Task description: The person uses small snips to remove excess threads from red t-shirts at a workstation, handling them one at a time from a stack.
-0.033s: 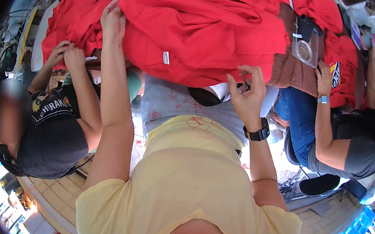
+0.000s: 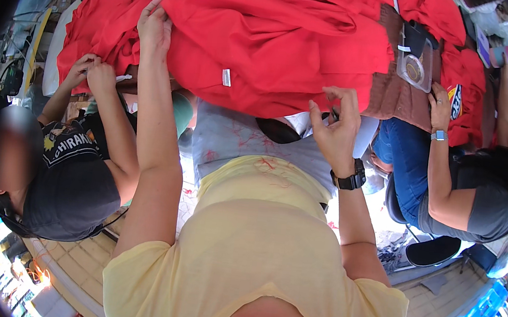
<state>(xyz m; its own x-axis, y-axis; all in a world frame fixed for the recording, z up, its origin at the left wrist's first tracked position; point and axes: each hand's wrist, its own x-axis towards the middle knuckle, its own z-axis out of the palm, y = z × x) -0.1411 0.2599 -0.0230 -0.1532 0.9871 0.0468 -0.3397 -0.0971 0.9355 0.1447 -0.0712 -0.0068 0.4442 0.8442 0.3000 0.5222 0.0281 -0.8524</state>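
A large red garment (image 2: 266,47) lies crumpled over the table in front of me, with a small white label (image 2: 226,78) near its lower edge. At its left edge my left hand (image 2: 154,29) is raised, thumb and fingertips pinching the cloth. My right hand (image 2: 340,123), with a dark watch at the wrist, hovers by the garment's lower right edge. Its fingers curl together around something small, dark and metallic, mostly hidden by the palm; its kind does not show. Loose red threads (image 2: 269,163) are scattered on my shirt and lap.
On the left, a person's hands (image 2: 91,71) work at another red garment. To the right, another person's hand (image 2: 440,106) rests by red cloth. A clear plastic box (image 2: 415,67) with a tape roll sits on brown cloth (image 2: 401,103). More red cloth lies beyond.
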